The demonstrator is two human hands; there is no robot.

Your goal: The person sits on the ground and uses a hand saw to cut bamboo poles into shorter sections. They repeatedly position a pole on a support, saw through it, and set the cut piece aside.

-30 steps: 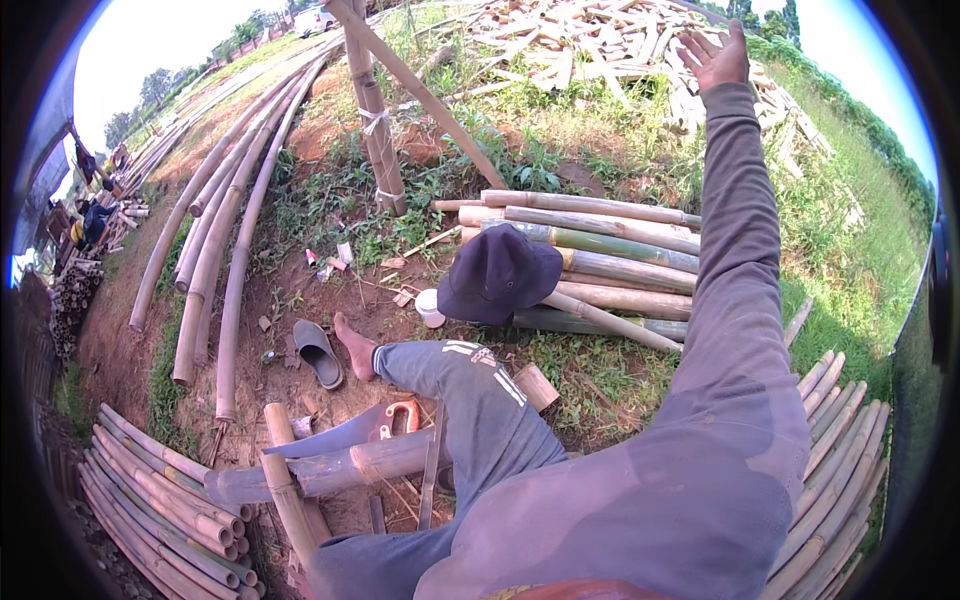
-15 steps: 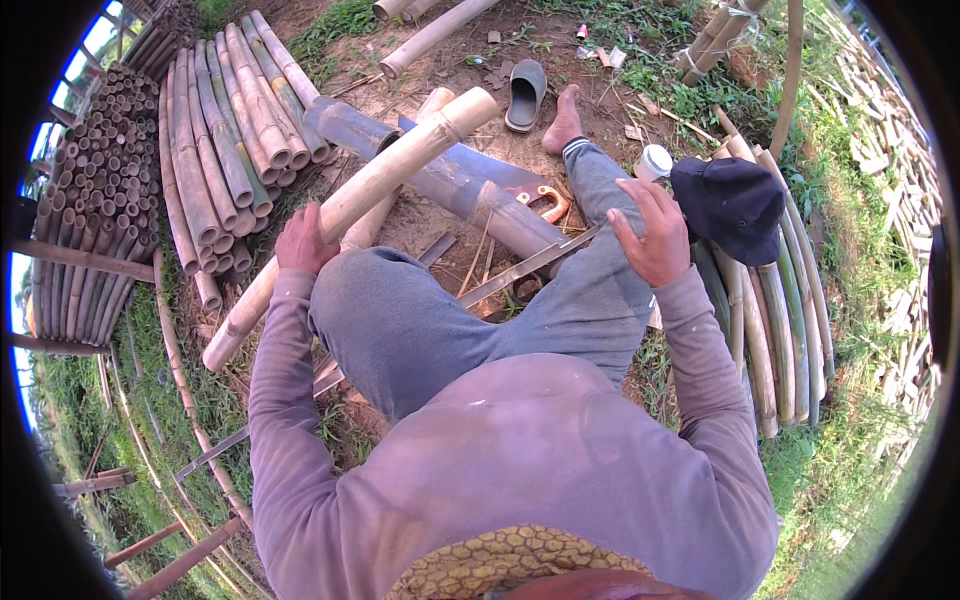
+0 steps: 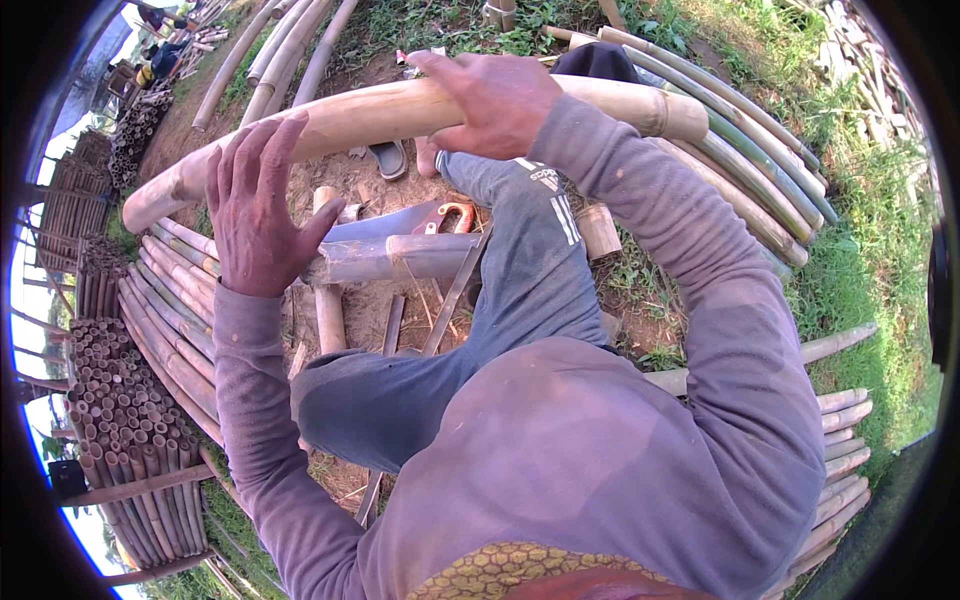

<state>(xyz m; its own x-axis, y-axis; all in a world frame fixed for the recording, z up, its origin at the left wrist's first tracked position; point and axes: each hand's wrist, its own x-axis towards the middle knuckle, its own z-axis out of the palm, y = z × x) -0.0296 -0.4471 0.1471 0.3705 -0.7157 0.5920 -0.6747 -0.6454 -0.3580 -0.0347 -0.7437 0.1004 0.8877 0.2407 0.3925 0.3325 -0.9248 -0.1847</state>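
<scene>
A pale bamboo pole is held up crosswise in front of me, its left end lower than its middle. My right hand grips it from above, right of its middle, with the thumb on the near side. My left hand is open at the pole's left part, fingers spread and overlapping it; whether the palm presses on it I cannot tell. Below lies a thick grey bamboo piece, with a handsaw with an orange handle behind it. A long flat blade-like strip leans by my leg.
Stacked bamboo poles lie at the left, beside a rack of cut bamboo. More poles lie at the right, with a dark cap on them. A short bamboo piece and a slipper are on the ground.
The bamboo pole has risen from beside my left knee and swung crosswise. My right hand has taken hold of it; my left hand has loosened its grip. The view has turned.
</scene>
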